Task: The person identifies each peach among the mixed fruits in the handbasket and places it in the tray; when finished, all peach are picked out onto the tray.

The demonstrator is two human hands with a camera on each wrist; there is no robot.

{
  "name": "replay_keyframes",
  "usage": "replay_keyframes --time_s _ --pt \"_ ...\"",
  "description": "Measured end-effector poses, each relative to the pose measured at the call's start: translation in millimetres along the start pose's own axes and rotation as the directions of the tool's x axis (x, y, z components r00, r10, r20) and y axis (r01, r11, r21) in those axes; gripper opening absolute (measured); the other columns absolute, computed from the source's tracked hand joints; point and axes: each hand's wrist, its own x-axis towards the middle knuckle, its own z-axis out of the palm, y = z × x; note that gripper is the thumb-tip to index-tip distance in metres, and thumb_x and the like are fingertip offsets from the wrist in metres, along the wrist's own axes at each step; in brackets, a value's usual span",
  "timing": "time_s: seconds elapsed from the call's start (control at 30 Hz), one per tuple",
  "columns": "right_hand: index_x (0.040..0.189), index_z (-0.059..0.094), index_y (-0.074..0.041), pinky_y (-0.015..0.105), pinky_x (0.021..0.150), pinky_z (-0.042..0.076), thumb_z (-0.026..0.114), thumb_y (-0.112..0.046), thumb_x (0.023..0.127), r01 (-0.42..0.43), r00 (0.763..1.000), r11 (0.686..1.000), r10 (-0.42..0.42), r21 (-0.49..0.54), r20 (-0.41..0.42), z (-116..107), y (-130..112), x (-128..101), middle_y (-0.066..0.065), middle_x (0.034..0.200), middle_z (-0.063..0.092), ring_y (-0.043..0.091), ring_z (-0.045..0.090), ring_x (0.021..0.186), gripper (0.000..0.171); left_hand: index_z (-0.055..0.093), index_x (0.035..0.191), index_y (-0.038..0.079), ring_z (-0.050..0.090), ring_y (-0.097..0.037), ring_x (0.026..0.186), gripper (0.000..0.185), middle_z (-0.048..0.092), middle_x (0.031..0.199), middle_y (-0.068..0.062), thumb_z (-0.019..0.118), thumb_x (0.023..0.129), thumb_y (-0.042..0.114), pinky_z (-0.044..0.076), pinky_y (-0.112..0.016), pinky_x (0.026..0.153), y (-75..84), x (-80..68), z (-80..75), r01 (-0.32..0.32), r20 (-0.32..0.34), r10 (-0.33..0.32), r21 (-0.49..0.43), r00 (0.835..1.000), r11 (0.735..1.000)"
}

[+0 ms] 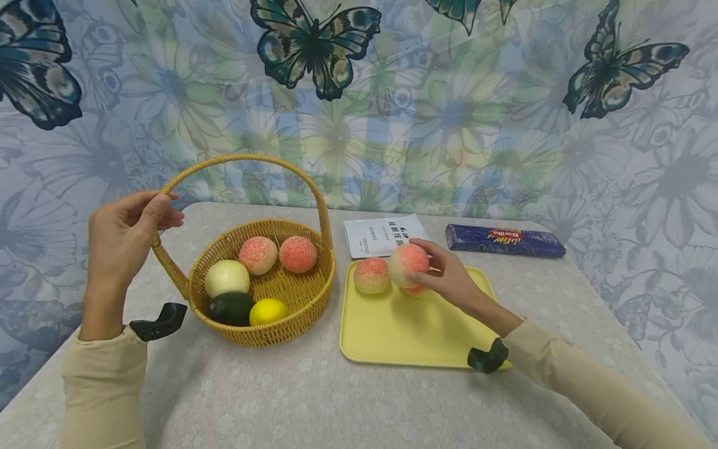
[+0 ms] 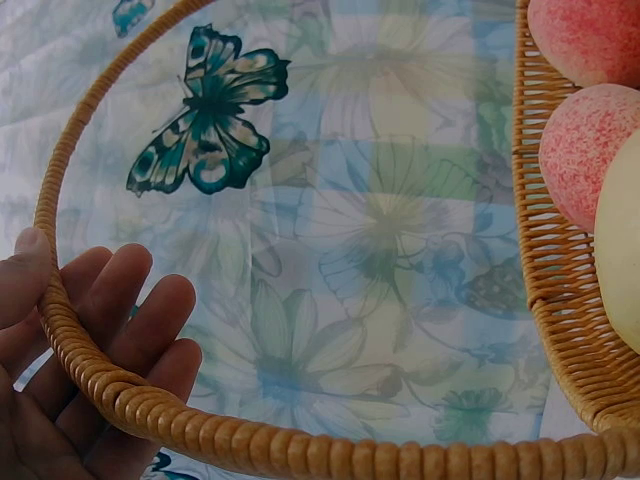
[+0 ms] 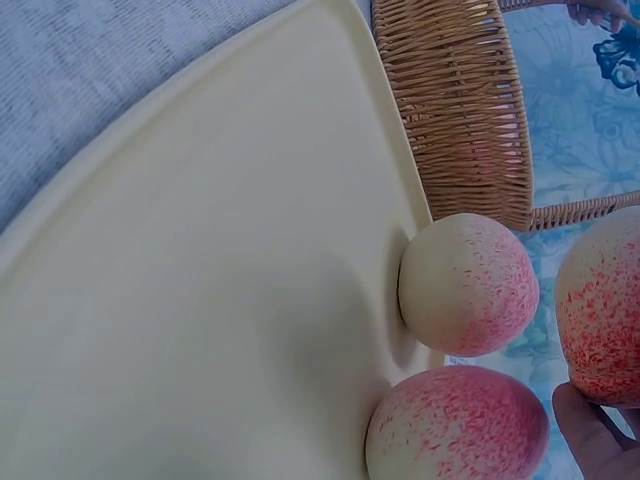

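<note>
My left hand (image 1: 126,227) grips the left side of the tall handle (image 2: 70,160) of a wicker basket (image 1: 260,337), thumb and fingers around it. Inside the basket lie two pink peaches (image 1: 298,254), a pale cream round fruit (image 1: 227,279), a dark green avocado-like fruit (image 1: 231,308) and a yellow lemon (image 1: 268,311). With thumb and fingertips, my right hand (image 1: 449,274) holds a peach (image 1: 407,264) above the yellow tray (image 1: 404,337). Two more peaches stay on the tray near its far edge: one at left (image 1: 372,275), the other (image 3: 458,425) largely hidden behind the held peach in the head view.
Behind the tray lies a white printed sheet (image 1: 381,236). A dark blue Barilla box (image 1: 505,241) lies at the back right of the table. A butterfly-patterned cloth (image 1: 449,125) hangs behind the table.
</note>
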Motion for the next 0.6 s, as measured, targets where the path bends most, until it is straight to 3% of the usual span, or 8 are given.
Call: replay_keyframes --time_s 0.6 --pt "0.142 0.042 -0.01 0.025 0.08 0.054 0.07 -0.013 0.088 -0.022 0.997 1.0 0.022 -0.003 -0.08 -14.4 12.1 -8.3 0.016 0.132 0.051 0.022 0.059 0.107 0.061 0.069 0.114 0.002 0.066 0.002 0.07 0.033 0.068 0.074 0.015 0.059 0.096 0.028 0.048 -0.008 0.063 -0.6 0.1 0.3 -0.003 -0.005 0.003 0.003 1.0 1.0"
